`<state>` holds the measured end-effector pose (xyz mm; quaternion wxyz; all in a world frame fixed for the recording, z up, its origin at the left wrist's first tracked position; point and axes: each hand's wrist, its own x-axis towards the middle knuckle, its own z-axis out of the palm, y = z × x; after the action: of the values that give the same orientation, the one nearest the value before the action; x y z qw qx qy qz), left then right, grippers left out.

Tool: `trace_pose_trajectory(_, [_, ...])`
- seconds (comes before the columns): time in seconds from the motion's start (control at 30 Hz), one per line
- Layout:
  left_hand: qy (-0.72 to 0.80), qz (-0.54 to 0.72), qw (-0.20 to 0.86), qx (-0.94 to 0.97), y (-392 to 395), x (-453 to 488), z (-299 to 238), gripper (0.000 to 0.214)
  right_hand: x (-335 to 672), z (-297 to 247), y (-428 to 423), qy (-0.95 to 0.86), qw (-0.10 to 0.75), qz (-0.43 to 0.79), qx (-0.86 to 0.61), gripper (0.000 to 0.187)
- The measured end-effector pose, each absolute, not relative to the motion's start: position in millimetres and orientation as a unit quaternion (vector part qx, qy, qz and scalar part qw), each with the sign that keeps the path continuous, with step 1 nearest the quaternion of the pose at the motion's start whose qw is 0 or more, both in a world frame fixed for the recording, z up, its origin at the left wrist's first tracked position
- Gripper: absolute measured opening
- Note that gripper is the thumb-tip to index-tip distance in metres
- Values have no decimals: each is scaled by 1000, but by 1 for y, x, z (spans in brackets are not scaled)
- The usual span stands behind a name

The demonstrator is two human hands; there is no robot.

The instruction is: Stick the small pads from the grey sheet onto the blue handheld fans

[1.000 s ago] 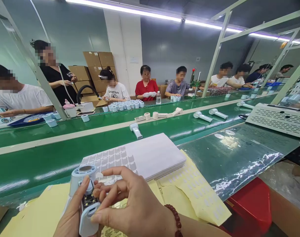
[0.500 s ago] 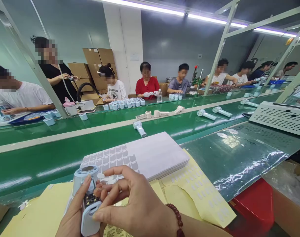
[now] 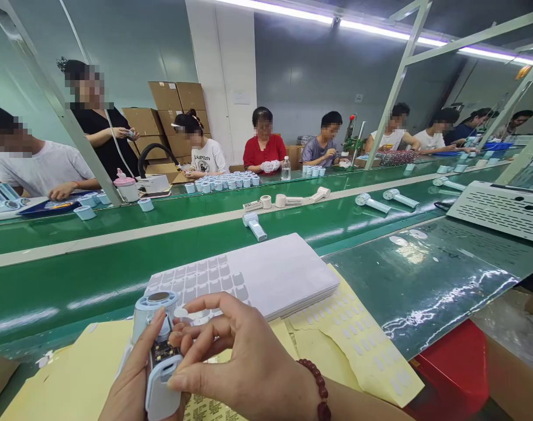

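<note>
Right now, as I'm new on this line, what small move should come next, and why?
Probably ease the fingertips of your right hand onto the exposed circuit board: they sit right beside it, and your left hand steadies the pale blue device.

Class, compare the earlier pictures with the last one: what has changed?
The view has turned slightly left, so the white sheet stack sits further right. The far-left co-worker's hand has moved right. The left hand still holds the pale blue device; the right hand stays beside its circuit board.

Label-sheet stack (image 3: 275, 275) before conveyor belt (image 3: 73, 292), cartons (image 3: 174, 111) beyond.
</note>
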<state>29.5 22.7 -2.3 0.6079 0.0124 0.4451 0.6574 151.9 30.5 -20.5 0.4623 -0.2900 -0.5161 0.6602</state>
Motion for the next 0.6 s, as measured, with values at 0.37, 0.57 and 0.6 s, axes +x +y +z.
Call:
trace_pose_trajectory(0.37, [443, 657, 610, -23, 24, 34, 8, 24, 151, -19, 31, -522, 464, 646, -308, 71])
trace_pose_trajectory(0.57, [429, 659, 614, -62, 25, 35, 9, 23, 146, -20, 27, -542, 474, 609, -334, 69])
trace_pose_trajectory(0.6, [425, 660, 616, -70, 24, 35, 8, 24, 144, -22, 26, -561, 485, 584, -330, 68])
